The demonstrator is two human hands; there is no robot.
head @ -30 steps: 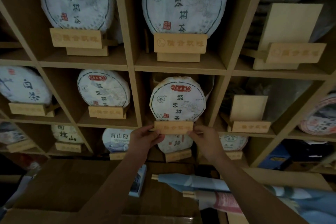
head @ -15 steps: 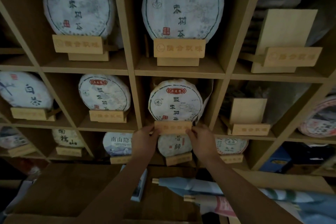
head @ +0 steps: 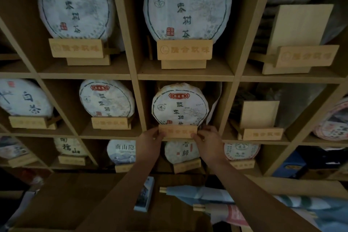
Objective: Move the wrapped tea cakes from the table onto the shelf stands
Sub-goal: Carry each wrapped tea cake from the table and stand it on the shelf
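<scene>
While both hands grip the ends of one wooden stand, the wrapped tea cake they are setting sits upright on it, directly above the knuckles, in the middle cubby of the shelf unit. The left hand pinches the stand's left end with thumb on the front face; the right hand pinches the right end, fingers curled round the edge. Judging by that grip, this cake is placed and the stand is only being squared up.

Most stands already carry cakes: two above the hands, two to the left of the left hand, and several in the row below the wrists. To the right of the right hand an empty stand waits, and up and further right a second empty stand, so at least two placements seem left. Below the forearms lie rolled paper bundles and a small box; no loose cake shows on the table from this view.
</scene>
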